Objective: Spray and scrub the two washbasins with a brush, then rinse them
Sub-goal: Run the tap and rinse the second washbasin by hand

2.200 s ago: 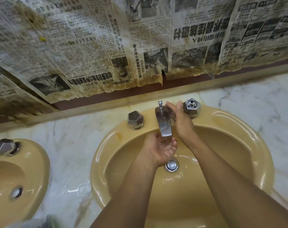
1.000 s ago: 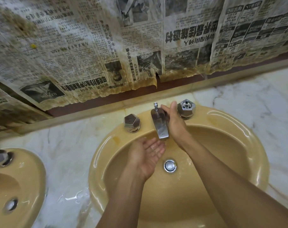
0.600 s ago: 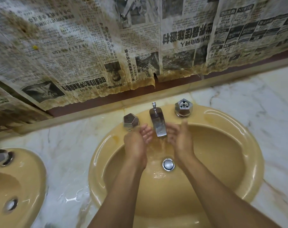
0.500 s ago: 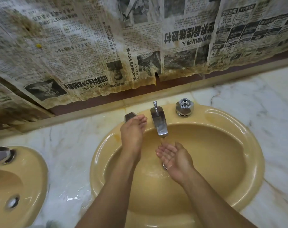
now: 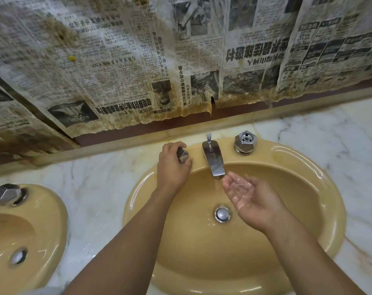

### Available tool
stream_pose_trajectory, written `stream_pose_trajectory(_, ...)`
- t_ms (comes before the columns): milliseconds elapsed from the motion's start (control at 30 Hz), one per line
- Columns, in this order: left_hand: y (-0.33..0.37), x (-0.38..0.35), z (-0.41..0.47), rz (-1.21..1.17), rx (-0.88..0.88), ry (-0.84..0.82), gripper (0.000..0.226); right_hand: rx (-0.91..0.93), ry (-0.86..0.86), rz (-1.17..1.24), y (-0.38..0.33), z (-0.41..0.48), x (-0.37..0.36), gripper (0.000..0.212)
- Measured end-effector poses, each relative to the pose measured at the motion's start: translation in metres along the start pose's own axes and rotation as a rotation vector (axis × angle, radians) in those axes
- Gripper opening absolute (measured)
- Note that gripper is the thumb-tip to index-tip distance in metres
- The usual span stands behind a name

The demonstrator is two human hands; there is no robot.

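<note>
While rinsing at the wide yellow washbasin in the foreground, holds the right hand palm up just below the spout, fingers loosely apart and slightly curled, clamped on nothing. Apparently cupped there to catch the thin stream, itself hard to make out, and carry it round the bowl. Reaches the left hand a little farther back to the left tap handle, fingers curled over it and thumb tucked beneath, probably to set the flow. Leaves the right tap handle untouched on the far side of the spout.

Shows a wet sheen round the drain and no foam to speak of, which suggests the rinse stage for this bowl, though only as a judgement. Hides most of the gripped handle under the fingers, so cannot tell which way it is being turned.

Crops the second washbasin at the left edge, beyond a strip of marble counter, with only part of its bowl and one chrome handle in view — no telling whether rinsed. Shows no brush and no spray bottle anywhere. Cannot identify the pale blur at the bottom edge.

Farthest back, stained newspaper over the wall, browned and torn along the lower edge, print not legible.
</note>
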State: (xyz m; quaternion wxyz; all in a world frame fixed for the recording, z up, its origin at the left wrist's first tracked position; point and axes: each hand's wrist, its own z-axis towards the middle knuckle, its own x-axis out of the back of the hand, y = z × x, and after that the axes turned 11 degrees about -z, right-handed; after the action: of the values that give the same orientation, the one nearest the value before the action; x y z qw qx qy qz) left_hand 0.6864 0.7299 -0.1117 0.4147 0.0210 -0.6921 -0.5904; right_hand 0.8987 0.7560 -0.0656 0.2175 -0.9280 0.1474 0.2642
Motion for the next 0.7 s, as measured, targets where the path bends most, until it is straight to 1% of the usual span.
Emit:
stream_pose_trajectory(33,0.000,-0.001,0.003,0.007,-0.012,0.022,0.034,0.031,-0.009,-0.016,-0.005,-0.005,-0.005,0.038)
stream_pose_trajectory(100,0.002,-0.005,0.011,0.105,-0.016,0.022,0.024,0.091,-0.027,-0.068,-0.016,-0.013,-0.020,0.039)
stream_pose_trajectory(200,0.007,-0.009,0.022,0.412,-0.047,-0.023,0.009,0.149,-0.046,-0.173,-0.029,-0.018,-0.045,0.041)
stream_pose_trajectory(233,0.008,-0.009,0.025,0.501,-0.075,-0.033,0.011,0.158,-0.054,-0.204,-0.032,-0.017,-0.053,0.043)
stream_pose_trajectory(300,0.007,-0.009,0.028,0.639,-0.155,-0.076,0.021,0.161,-0.070,-0.275,-0.037,-0.012,-0.069,0.054)
stream_pose_trajectory(367,0.004,-0.007,0.028,0.720,-0.248,-0.128,0.028,0.164,-0.067,-0.347,-0.039,-0.008,-0.085,0.068)
stream_pose_trajectory(433,0.003,-0.003,0.028,0.795,-0.339,-0.183,0.027,0.180,-0.051,-0.369,-0.038,-0.003,-0.093,0.075)
stream_pose_trajectory(467,0.004,-0.002,0.028,0.856,-0.393,-0.224,0.026,0.206,-0.043,-0.358,-0.037,-0.001,-0.091,0.075)
stream_pose_trajectory(533,0.008,-0.005,0.024,1.029,-0.490,-0.315,0.029,0.307,0.006,-0.299,-0.033,0.000,-0.081,0.066)
stream_pose_trajectory(600,0.011,-0.012,0.013,1.237,-0.529,-0.386,0.040,0.401,0.137,-0.221,-0.025,0.002,-0.059,0.053)
stream_pose_trajectory(667,0.013,-0.018,-0.003,1.401,-0.542,-0.430,0.054,0.384,0.273,-0.197,-0.014,0.007,-0.037,0.043)
stream_pose_trajectory(700,0.013,-0.020,-0.010,1.445,-0.540,-0.447,0.059,0.313,0.291,-0.198,-0.006,0.012,-0.028,0.040)
